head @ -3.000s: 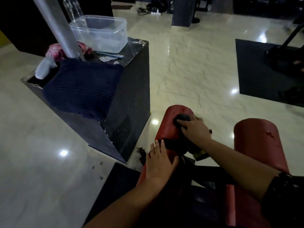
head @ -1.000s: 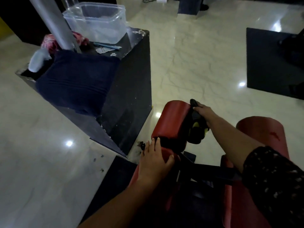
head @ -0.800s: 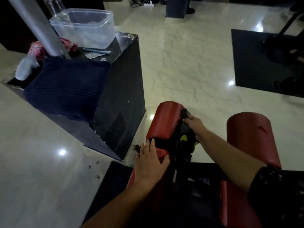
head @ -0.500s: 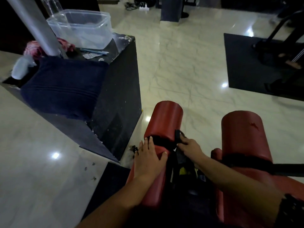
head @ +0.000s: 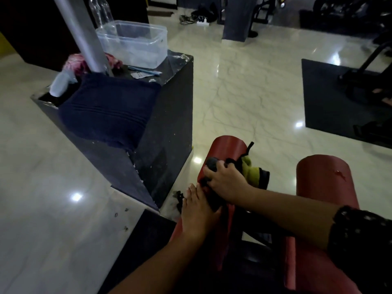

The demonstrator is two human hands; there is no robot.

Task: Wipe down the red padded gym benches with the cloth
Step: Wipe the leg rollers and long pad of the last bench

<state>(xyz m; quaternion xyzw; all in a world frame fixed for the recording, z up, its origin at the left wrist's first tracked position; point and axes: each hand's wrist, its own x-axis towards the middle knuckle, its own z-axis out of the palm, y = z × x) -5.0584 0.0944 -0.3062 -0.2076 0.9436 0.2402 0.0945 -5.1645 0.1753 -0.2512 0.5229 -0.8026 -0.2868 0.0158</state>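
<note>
From the head camera, the person's right hand (head: 226,182) lies on top of the nearer, left-hand red roller pad (head: 228,146). Its fingers (head: 209,173) are curled tight round a bunched cloth (head: 252,171), dark grey with a yellow-green patch, and press it onto the padding. The loose end of the cloth hangs over the pad's right side. The left hand (head: 197,212) rests flat on the same pad just behind the right hand, its fingers (head: 193,195) straight and close together, gripping nothing. A second red roller pad (head: 324,179) stands apart to the right, with a small tear in its cover. To the left a black surface (head: 169,124) carries a clear plastic tub (head: 135,42), and a navy towel (head: 106,115) is draped over its edge. A metal pole (head: 82,32) rises beside the tub.
</note>
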